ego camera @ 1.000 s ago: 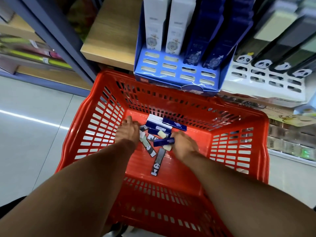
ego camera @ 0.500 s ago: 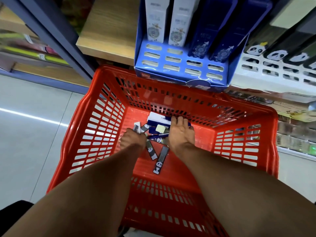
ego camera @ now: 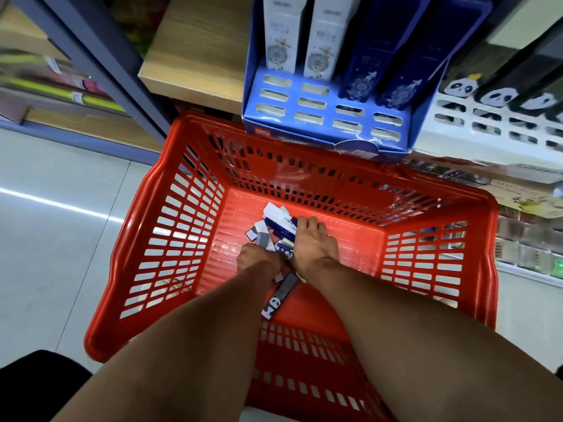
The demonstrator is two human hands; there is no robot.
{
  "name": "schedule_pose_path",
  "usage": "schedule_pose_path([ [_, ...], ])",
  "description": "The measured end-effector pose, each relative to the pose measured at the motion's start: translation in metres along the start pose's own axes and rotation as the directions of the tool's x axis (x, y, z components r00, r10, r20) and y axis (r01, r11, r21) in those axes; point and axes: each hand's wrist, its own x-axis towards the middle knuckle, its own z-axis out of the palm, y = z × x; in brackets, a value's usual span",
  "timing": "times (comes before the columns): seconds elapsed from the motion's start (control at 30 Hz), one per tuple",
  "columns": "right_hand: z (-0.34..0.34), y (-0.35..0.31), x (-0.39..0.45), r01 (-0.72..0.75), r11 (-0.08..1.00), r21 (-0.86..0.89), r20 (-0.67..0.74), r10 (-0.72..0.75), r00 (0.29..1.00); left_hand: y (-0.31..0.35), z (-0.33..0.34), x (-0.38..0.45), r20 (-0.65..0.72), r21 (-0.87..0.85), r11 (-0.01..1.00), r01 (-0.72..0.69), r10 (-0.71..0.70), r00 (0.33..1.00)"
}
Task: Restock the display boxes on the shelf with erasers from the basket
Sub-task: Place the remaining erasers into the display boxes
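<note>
Fingers of the right hand (ego camera: 313, 245) lie extended and flat, their tips resting on the far right edge of the eraser pile (ego camera: 278, 231); nothing is curled round any item, so this hand reads as released. Fingers of the left hand (ego camera: 254, 258) are folded under and hidden behind its back (whether they grasp an eraser cannot be determined). The left hand sits at the near left edge of the pile, with a grey eraser (ego camera: 263, 239) projecting just beyond it.

The pile holds white, navy and grey packets, lying loose and overlapping on the floor of the red basket (ego camera: 146, 239), slightly far of centre. One long panda-print eraser (ego camera: 280, 295) lies apart from the pile on the near side, between the two forearms, tilted diagonally.

Both forearms enter from the near edge and converge over the basket interior. The basket stands on a pale tiled floor (ego camera: 45, 239), its far rim just below the shelf edge (ego camera: 195, 86).

On the shelf, a blue display box (ego camera: 323, 117) carries upright white and navy packs, with rows of slots at its front. To its right stands a white display box (ego camera: 493, 129) carrying dark panda-print packs. A grey shelf upright (ego camera: 100, 68) runs diagonally at far left.
</note>
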Motion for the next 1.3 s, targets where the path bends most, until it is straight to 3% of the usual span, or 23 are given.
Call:
schedule_pose_path([
  [0.23,0.006,0.006,-0.007,-0.049,0.992,0.116,0.002,0.049,0.999,-0.005,0.004,-0.010,0.060,-0.057,0.998,0.002,0.002,0.998],
  [0.4,0.010,0.012,-0.014,0.041,0.987,0.158,-0.041,-0.035,0.999,-0.004,-0.001,-0.015,0.020,-0.147,0.989,-0.015,0.018,1.000],
  [0.53,0.009,0.015,-0.022,0.033,0.980,0.194,0.069,-0.047,0.996,-0.005,-0.003,-0.014,0.028,-0.339,0.940,0.021,-0.013,1.000],
  [0.63,0.006,0.017,-0.030,-0.059,0.919,0.389,0.171,-0.009,0.985,-0.006,-0.006,-0.015,0.057,-0.446,0.892,0.074,-0.054,0.997],
  [0.73,0.000,0.022,-0.040,-0.075,0.853,0.517,0.253,-0.069,0.965,-0.002,-0.014,-0.025,0.099,-0.490,0.866,0.103,-0.062,0.993],
  [1.0,-0.047,0.037,-0.081,-0.187,0.599,0.778,0.363,-0.186,0.913,0.010,-0.041,-0.065,0.266,-0.642,0.767,0.022,0.196,0.944],
  [1.17,-0.089,0.033,-0.116,-0.266,0.415,0.870,0.388,-0.243,0.889,0.017,-0.064,-0.109,0.377,-0.731,0.682,0.014,0.387,0.841],
  [1.3,-0.125,0.029,-0.155,-0.225,0.385,0.895,0.332,-0.239,0.913,0.011,-0.082,-0.152,0.454,-0.760,0.649,0.025,0.504,0.735],
])
